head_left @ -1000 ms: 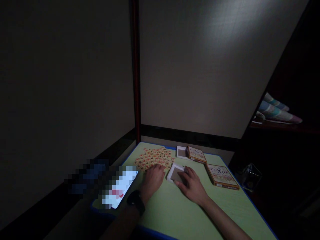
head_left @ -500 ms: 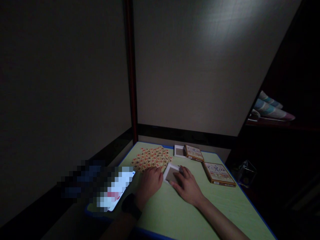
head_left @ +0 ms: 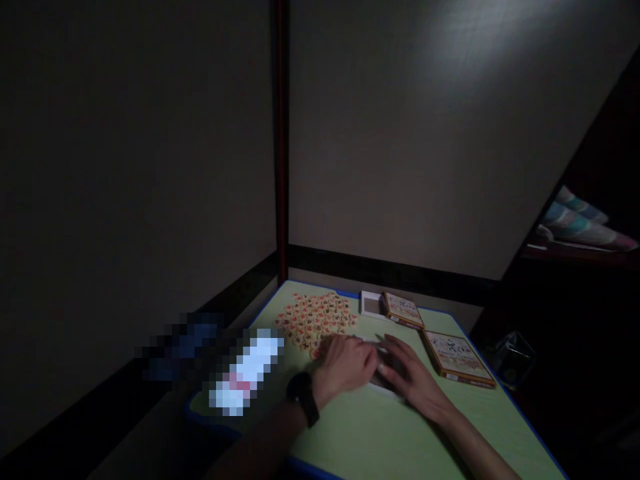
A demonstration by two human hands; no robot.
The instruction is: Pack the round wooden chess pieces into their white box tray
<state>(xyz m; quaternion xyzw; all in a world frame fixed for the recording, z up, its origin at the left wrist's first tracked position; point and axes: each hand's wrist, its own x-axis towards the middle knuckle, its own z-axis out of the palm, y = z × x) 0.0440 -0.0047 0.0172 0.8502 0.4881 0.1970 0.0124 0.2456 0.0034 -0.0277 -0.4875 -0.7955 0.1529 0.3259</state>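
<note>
A heap of round wooden Chinese chess pieces (head_left: 315,319), marked in red and black, lies on the green table at the far left. My left hand (head_left: 346,363), with a dark watch on the wrist, is over the left side of a shallow white-rimmed box tray (head_left: 386,388). Its fingers are curled together; whatever they hold is hidden. On the tray's right side rests my right hand (head_left: 417,383), thumb and fingers apart, with nothing visible between them. Both hands cover much of the tray.
Another white tray (head_left: 371,304) stands at the back, with a printed box lid (head_left: 404,309) overlapping it. A second printed box (head_left: 459,359) lies near the right edge. A phone with a lit, blurred screen (head_left: 247,373) is at left. Walls border the table (head_left: 360,440).
My left hand has moved right, from beside the pieces to over the tray. My right hand stays at the tray's right side. The whole view has shifted slightly.
</note>
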